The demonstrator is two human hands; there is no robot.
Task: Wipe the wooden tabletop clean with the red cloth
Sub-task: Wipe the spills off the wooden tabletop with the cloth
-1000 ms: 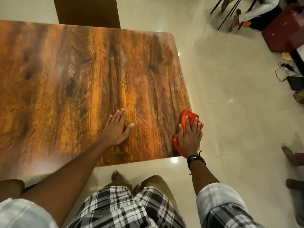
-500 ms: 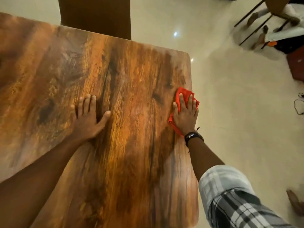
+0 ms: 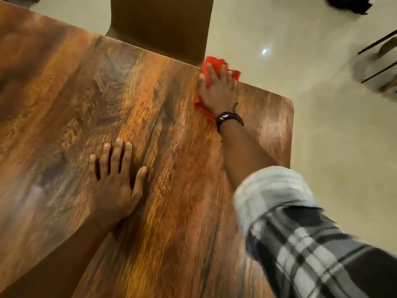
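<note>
The right hand (image 3: pixel 218 89) lay palm-down on the red cloth (image 3: pixel 212 62), fingers stretched out nearly straight and pressing it against the wooden tabletop (image 3: pixel 64 93) rather than curling round it. Motion blur hid the fingertips. The cloth sat at the table's far edge, near the rounded far right corner. Its bunched front poked out past the fingers and a thin strip trailed back beside the wrist. A black wristband (image 3: pixel 228 119) circled that wrist, and a rolled plaid sleeve (image 3: pixel 300 244) covered the arm above the forearm. The left hand (image 3: pixel 116 183) rested flat on the bare wood nearer the person, well apart from the cloth, fingers straight and slightly spread, holding nothing. A brown chair back (image 3: pixel 163 24) stood just beyond the far edge, over a pale tiled floor (image 3: pixel 322 104).
</note>
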